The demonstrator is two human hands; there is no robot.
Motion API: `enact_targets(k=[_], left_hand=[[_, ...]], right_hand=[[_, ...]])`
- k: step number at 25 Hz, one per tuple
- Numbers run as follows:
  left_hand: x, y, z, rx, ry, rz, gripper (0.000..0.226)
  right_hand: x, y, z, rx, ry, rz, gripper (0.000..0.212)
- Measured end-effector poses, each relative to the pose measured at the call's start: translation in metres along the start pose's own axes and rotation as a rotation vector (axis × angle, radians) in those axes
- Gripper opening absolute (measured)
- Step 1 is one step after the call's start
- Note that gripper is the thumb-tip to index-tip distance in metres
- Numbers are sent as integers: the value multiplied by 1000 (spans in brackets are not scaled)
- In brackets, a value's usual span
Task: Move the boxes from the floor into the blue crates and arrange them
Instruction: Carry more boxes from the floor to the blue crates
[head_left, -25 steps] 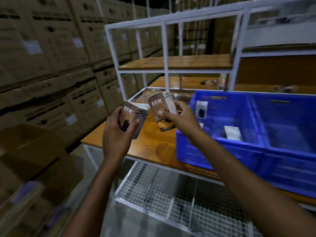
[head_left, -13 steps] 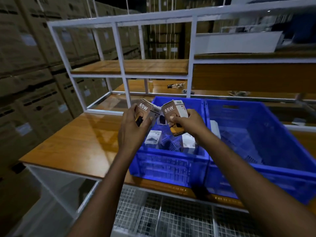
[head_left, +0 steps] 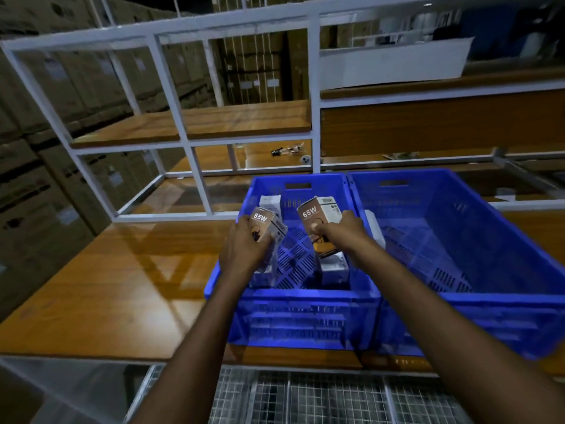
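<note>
Boxes first: two small cardboard ones marked "65W", one per hand, both held over the left blue crate (head_left: 308,319). The left hand (head_left: 244,252) has its grip wrapped tight round the left box (head_left: 265,228), fingers curled over the front face, box tilted with its top leaning away and to the right. The right hand (head_left: 342,232) comes in from the right with the forearm stretched diagonally, its grip pinching the right box (head_left: 318,214) by the side and lower half, so the brown "65W" face and the white printed top show. The two boxes sit near each other but apart.

Both boxes are matte brown card with white panels, crisp rectangular edges. Down inside the crate are more white boxes (head_left: 333,267) lying on the slotted floor, plus one standing against the far wall. The crate is glossy moulded plastic with a vented lattice base and ribbed outer wall. A second blue crate (head_left: 489,304) sits touching it on the right. Both rest on a shiny wood-grain counter (head_left: 107,280) with a white metal frame (head_left: 171,96) behind.
</note>
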State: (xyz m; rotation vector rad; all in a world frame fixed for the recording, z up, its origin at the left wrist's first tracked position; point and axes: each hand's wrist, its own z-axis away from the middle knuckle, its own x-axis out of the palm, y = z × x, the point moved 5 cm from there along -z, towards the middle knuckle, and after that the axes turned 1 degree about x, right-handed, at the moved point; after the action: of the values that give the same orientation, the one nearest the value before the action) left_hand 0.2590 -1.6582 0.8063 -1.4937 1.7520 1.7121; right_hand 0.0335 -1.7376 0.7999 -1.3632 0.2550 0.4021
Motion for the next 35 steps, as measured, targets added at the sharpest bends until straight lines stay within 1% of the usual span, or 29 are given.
enact_targets(k=[3, 5, 7, 11, 16, 18, 19, 21, 24, 29, 32, 35], left_hand=[[16, -12, -14, 20, -133, -27, 51], [25, -17, -18, 24, -194, -38, 52], [30, -20, -19, 36, -215, -54, 54], [38, -25, -19, 45, -255, -72, 59], [41, -26, -18, 42, -281, -102, 61], [40, -23, -15, 38, -278, -111, 62], [40, -22, -14, 29, -277, -106, 63], [37, -21, -10, 9, -256, -56, 63], [27, -18, -4, 38, -186, -11, 59], [-15, -14, 11, 82, 16, 142, 41], [-46, -21, 29, 94, 130, 122, 41], [-79, -34, 51, 69, 241, 94, 40]], right_hand=[[6, 7, -4, 55, 21, 63, 92], [11, 13, -5, 81, 28, 115, 90], [14, 17, -6, 95, 39, 144, 90], [17, 17, -4, 100, 88, 188, 79], [20, 15, -2, 96, 125, 236, 74], [21, 14, -1, 94, 139, 243, 76], [21, 14, 0, 95, 139, 250, 81], [22, 15, 3, 93, 114, 250, 91], [19, 12, 10, 43, 99, 216, 90], [19, -7, 27, -88, 114, 139, 74], [36, -26, 44, -190, 41, 23, 68], [58, -46, 64, -294, -66, -48, 53]])
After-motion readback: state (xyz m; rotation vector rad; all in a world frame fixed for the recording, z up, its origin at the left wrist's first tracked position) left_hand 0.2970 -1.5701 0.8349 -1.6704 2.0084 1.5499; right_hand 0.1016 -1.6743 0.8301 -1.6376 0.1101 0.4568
